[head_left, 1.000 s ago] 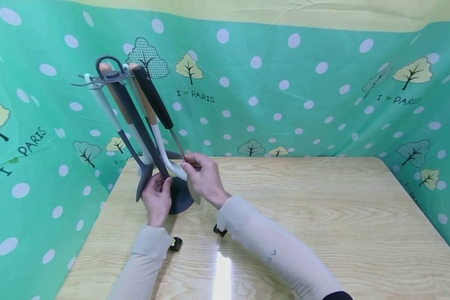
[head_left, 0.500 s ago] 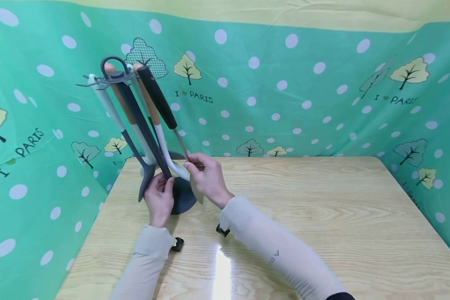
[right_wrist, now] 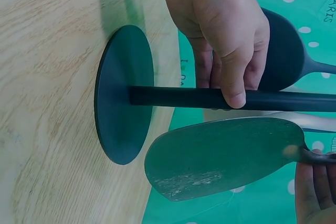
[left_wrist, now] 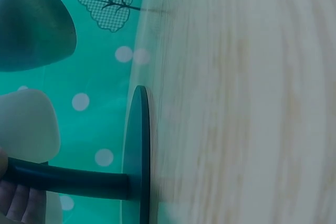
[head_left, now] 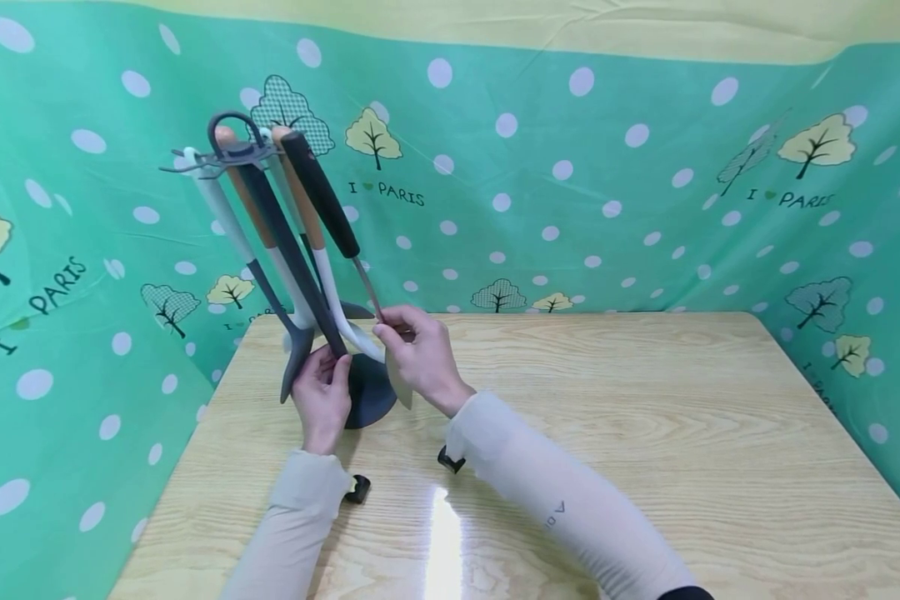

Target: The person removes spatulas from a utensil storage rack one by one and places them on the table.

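Green cloth (head_left: pixel 585 242) printed with pale dots, trees and "PARIS" lettering hangs behind a wood-grained tabletop (head_left: pixel 615 400), which bears a dark utensil stand (head_left: pixel 288 242). Everything of note gathers around that stand.

Low on the stand's slim post, the left hand (head_left: pixel 324 400) has its thumb across the front and fingers behind; such a hold probably steadies a tall, top-heavy thing. Just right of the stand, the right hand (head_left: pixel 422 354) pinches the thin metal neck of a black-handled turner (head_left: pixel 321 196), likely because the neck narrows there to an easy grip. The turner's handle rises beside the stand's hook ring (head_left: pixel 236 155); whether its end is caught on a hook I cannot tell. Its blade points down, close to the post.

Round the stand, other utensils are arranged handles up and heads down, presumably because the hooks take the handle ends. On the stand's left is a dark spoon-like utensil (head_left: pixel 296 362) with a pale, smooth handle; close against the post come wooden-handled utensils (head_left: pixel 307 208) with white lower parts.

At the stand's foot, a thin round base (right_wrist: pixel 118 124), matt and dark, seems to lie flat and is wide enough to carry the load. The turner's blade (right_wrist: pixel 226 158) is a broad, rounded metal sheet, shiny with the cloth's green and scuffed pale near one edge.
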The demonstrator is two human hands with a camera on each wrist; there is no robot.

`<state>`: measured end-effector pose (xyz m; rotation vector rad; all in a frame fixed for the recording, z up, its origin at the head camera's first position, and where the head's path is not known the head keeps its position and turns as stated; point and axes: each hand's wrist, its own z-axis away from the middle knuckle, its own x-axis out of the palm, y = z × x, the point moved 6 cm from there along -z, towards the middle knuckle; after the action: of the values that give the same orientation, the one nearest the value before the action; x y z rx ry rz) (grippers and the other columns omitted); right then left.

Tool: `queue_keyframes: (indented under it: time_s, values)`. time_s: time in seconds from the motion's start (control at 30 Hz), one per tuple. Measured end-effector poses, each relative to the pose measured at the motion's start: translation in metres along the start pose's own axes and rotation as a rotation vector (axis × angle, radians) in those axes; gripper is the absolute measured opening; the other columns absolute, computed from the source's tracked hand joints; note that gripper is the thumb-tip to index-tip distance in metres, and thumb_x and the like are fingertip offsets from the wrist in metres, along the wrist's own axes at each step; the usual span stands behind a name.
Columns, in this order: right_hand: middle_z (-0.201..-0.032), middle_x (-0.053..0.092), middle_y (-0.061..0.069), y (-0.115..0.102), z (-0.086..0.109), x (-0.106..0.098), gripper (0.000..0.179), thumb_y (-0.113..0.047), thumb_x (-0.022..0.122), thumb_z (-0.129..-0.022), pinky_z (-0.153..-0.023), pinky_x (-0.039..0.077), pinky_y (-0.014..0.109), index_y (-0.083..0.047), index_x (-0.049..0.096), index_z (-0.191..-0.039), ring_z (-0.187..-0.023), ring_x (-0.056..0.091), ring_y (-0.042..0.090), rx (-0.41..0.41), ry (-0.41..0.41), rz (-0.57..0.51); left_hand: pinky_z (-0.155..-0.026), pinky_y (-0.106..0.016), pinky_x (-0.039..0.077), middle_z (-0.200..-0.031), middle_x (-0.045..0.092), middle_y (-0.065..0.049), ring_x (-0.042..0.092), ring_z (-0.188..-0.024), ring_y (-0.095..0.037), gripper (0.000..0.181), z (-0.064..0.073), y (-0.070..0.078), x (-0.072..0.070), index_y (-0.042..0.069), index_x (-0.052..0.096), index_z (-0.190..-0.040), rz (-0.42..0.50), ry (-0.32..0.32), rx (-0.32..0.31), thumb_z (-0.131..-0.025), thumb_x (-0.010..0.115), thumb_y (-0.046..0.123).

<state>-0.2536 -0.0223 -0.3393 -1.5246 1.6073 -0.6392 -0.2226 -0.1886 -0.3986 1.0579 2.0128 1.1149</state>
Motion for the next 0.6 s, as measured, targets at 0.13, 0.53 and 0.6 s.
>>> queue_keyframes:
  time_s: [0.13,0.53,0.6]
  values:
    - [-0.092,0.069,0.004,-0.001,0.0,-0.002,0.014,-0.012,0.065,-0.091,-0.076,0.054,0.023,-0.005,0.069,-0.103,-0.082,0.064,0.013,0.003,0.003,0.001,-0.074,-0.019,0.05,-0.096,0.066,-0.026,0.063,-0.084,-0.032,0.02,0.0,-0.001,0.001,-0.011,0.064,-0.105,-0.001,-0.007,-0.013,-0.088,0.066,-0.001]
    - [-0.093,0.068,0.014,-0.014,0.004,-0.013,0.014,-0.003,0.064,-0.09,-0.078,0.055,0.031,0.002,0.067,-0.103,-0.085,0.065,0.025,0.021,0.008,0.005,-0.073,-0.019,0.05,-0.095,0.066,-0.027,0.063,-0.084,-0.033,0.019,0.003,0.001,0.009,-0.011,0.064,-0.104,0.023,-0.033,0.001,-0.088,0.065,-0.002]
    - [-0.093,0.067,0.017,-0.024,0.005,-0.016,0.013,0.0,0.063,-0.09,-0.078,0.055,0.031,0.004,0.067,-0.102,-0.085,0.065,0.027,0.021,0.007,0.012,-0.073,-0.019,0.05,-0.096,0.066,-0.026,0.064,-0.084,-0.033,0.019,0.003,0.002,0.01,-0.011,0.064,-0.104,0.019,-0.035,-0.005,-0.088,0.065,-0.001]
